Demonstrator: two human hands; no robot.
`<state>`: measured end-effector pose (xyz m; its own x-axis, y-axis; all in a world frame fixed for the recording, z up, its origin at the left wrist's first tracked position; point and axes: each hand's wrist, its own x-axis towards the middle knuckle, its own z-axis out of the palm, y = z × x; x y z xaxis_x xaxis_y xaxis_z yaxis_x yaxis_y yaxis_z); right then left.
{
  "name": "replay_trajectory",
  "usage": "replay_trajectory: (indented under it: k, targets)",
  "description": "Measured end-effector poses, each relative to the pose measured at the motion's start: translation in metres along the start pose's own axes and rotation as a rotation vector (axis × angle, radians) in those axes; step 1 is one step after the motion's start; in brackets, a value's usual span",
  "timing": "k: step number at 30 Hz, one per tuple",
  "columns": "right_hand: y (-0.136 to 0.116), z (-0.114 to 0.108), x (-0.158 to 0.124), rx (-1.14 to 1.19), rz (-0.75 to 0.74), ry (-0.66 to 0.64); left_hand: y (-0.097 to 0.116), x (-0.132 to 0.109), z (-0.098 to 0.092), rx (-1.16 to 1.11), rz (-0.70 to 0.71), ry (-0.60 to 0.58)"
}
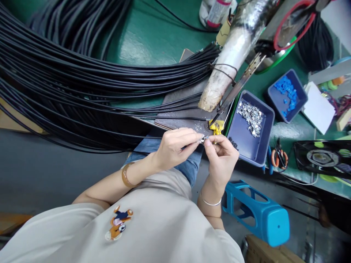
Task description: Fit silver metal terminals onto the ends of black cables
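Metal, a small metal piece (204,139), was pinched between both hands just left of the purple tray (242,148), off the tabletop's (148,40) near edge and above the person's lap. The left hand (175,148) had its thumb and forefinger closed tight on the piece; the other fingers (184,134) curled loosely. The right hand (222,157) met it from the tray side, thumb and forefinger also closed on the same piece. Whether a cable end sat in the pinch could not be told.

A yellow fixture (216,128) stood at the tray's left rim with nothing visibly loaded in it. A heap of metal clips (251,117) lay in the tray, unused. Far left of the tray, a thick sweep of black cables (82,84) ran toward it. Much of the work appeared left to do.
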<state>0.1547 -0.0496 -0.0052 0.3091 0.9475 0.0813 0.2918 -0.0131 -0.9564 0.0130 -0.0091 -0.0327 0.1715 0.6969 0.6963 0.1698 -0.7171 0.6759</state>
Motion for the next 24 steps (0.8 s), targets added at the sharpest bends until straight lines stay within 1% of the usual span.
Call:
replay_trajectory:
  k: [3, 6, 8, 9, 10, 11, 15, 16, 17, 18, 20, 22, 24]
  targets:
    - [0.0, -0.001, 0.0, 0.031, 0.054, -0.018, -0.005, -0.002, 0.0, 0.061, 0.092, -0.017]
    - [0.001, -0.003, 0.0, 0.07, 0.072, -0.035, -0.007, -0.005, 0.0, 0.096, 0.149, -0.044]
    - [0.001, -0.004, 0.0, 0.07, 0.062, -0.037, -0.006, -0.005, -0.001, 0.09, 0.15, -0.049]
    - [0.001, -0.005, 0.0, 0.059, 0.048, -0.037, -0.004, -0.004, -0.002, 0.068, 0.118, -0.058]
    - [0.001, -0.006, -0.001, 0.044, 0.026, -0.038, -0.002, -0.003, -0.004, 0.024, 0.054, -0.084]
    - [0.0, -0.006, -0.001, 0.025, -0.007, -0.041, 0.001, 0.0, -0.007, -0.052, -0.044, -0.13]
    - [-0.003, -0.005, -0.005, -0.1, -0.239, -0.015, 0.009, 0.011, -0.02, -0.557, -0.614, -0.392]
    - [-0.004, -0.004, -0.006, -0.133, -0.299, 0.0, 0.009, 0.013, -0.023, -0.685, -0.724, -0.44]
    - [-0.004, -0.003, -0.007, -0.159, -0.345, 0.011, 0.008, 0.015, -0.025, -0.796, -0.802, -0.474]
    - [-0.003, -0.002, -0.007, -0.174, -0.374, 0.017, 0.006, 0.015, -0.026, -0.885, -0.855, -0.499]
    - [0.0, 0.0, -0.006, -0.171, -0.387, 0.007, 0.003, 0.014, -0.027, -0.996, -0.913, -0.522]
    - [0.003, -0.002, -0.005, -0.153, -0.361, -0.002, 0.001, 0.013, -0.026, -1.021, -0.952, -0.498]
    - [0.003, -0.007, -0.006, -0.145, -0.329, 0.027, 0.002, 0.012, -0.024, -1.004, -0.973, -0.452]
